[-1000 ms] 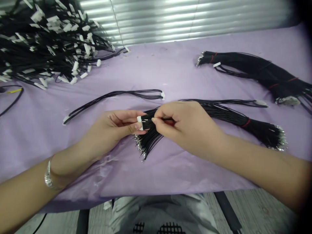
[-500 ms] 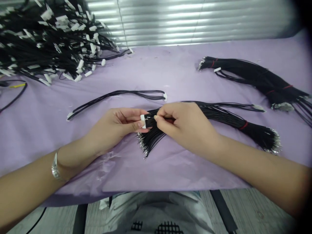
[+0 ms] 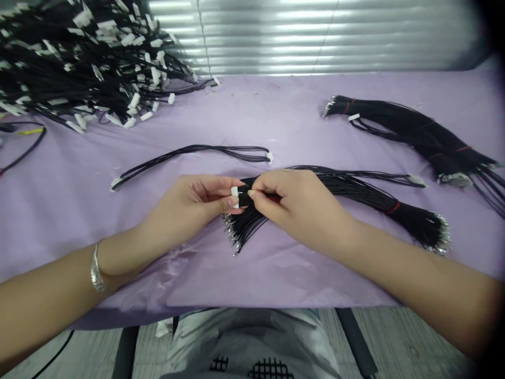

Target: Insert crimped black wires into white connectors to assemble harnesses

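White connector (image 3: 235, 198) is pinched in the left grip (image 3: 197, 202), a wire (image 3: 245, 193) seemingly in the right grip (image 3: 303, 202).

is a table (image 3: 292, 121) under a creased lilac cover (image 3: 244, 284). bears a heap of black cables (image 3: 79, 79) with white connectors (image 3: 134, 100) at far left, a yellow-marked cord (image 3: 30, 131) just in front, a loose harness (image 3: 193, 149) mid-table, and red-tied wire bundles (image 3: 366, 196) with silvery tips (image 3: 445, 231) rightward.

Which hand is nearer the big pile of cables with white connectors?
Left: the left hand is in front and right of the pile; the right hand sits farther right.
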`<action>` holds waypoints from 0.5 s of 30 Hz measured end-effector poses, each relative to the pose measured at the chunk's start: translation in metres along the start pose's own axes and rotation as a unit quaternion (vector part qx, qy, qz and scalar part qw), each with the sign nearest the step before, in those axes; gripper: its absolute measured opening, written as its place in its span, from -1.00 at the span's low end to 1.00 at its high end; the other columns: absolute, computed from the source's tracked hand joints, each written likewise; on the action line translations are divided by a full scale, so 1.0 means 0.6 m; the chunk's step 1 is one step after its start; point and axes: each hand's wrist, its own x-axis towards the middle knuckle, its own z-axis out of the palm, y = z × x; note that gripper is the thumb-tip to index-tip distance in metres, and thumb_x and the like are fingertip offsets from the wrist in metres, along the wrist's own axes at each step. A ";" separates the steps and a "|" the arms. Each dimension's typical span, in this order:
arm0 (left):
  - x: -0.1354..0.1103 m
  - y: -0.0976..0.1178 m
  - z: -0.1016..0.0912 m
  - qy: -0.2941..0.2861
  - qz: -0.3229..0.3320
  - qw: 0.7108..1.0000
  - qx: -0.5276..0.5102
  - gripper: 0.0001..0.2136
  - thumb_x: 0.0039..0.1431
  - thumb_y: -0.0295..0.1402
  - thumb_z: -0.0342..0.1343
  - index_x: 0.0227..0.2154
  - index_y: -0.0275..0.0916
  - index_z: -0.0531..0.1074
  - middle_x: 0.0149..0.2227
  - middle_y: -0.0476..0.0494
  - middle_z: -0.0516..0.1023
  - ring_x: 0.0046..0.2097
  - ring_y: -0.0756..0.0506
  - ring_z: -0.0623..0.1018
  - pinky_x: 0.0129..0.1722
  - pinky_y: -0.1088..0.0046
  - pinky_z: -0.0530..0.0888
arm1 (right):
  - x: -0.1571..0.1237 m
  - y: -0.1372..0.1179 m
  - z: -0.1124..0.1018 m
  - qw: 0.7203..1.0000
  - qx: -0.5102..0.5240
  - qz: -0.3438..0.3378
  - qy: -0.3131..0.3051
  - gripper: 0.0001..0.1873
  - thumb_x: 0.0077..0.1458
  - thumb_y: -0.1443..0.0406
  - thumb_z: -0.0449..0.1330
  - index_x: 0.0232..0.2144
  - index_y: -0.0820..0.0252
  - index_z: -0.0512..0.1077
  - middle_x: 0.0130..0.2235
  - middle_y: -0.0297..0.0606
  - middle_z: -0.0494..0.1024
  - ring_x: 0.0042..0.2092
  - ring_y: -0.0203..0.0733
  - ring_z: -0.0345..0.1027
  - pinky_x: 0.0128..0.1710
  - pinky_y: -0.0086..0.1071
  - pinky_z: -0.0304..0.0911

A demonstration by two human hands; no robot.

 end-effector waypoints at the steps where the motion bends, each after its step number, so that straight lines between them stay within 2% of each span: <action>1: 0.000 0.001 0.001 0.003 0.001 1.000 -0.003 -0.79 -0.06 -0.46 0.30 -0.28 -0.26 0.59 -0.34 -0.08 0.63 -0.28 -0.11 0.62 -0.15 0.37 0.54 | 0.000 0.000 0.000 1.000 -0.006 -0.006 0.000 -0.79 0.13 0.32 0.07 -0.51 0.23 0.40 -0.52 -0.35 0.41 -0.47 -0.36 0.21 -0.45 -0.42 0.00; 5: -0.001 0.001 0.004 0.003 0.007 1.000 -0.024 -0.80 -0.08 -0.48 0.30 -0.31 -0.27 0.59 -0.38 -0.05 0.63 -0.32 -0.10 0.61 -0.18 0.35 0.55 | -0.002 -0.004 0.003 0.999 -0.034 -0.038 0.009 -0.79 0.17 0.34 0.05 -0.45 0.23 0.43 -0.42 -0.31 0.47 -0.37 -0.30 0.31 -0.35 -0.40 0.11; 9: -0.004 -0.001 0.006 0.011 0.014 1.000 -0.021 -0.81 -0.06 -0.50 0.27 -0.32 -0.23 0.60 -0.42 0.00 0.62 -0.35 -0.07 0.61 -0.19 0.36 0.54 | -0.004 -0.007 0.005 0.998 -0.055 -0.029 0.002 -0.81 0.18 0.34 0.04 -0.38 0.25 0.44 -0.34 -0.25 0.50 -0.30 -0.23 0.36 -0.28 -0.36 0.18; 15: -0.012 -0.005 0.010 0.005 0.048 0.999 0.003 -0.81 -0.03 -0.49 0.23 -0.30 -0.22 0.59 -0.39 0.00 0.63 -0.28 -0.10 0.61 -0.13 0.32 0.52 | -0.011 -0.010 0.013 0.994 -0.085 -0.064 0.008 -0.78 0.21 0.36 0.00 -0.36 0.29 0.43 -0.32 -0.20 0.50 -0.27 -0.20 0.36 -0.27 -0.35 0.21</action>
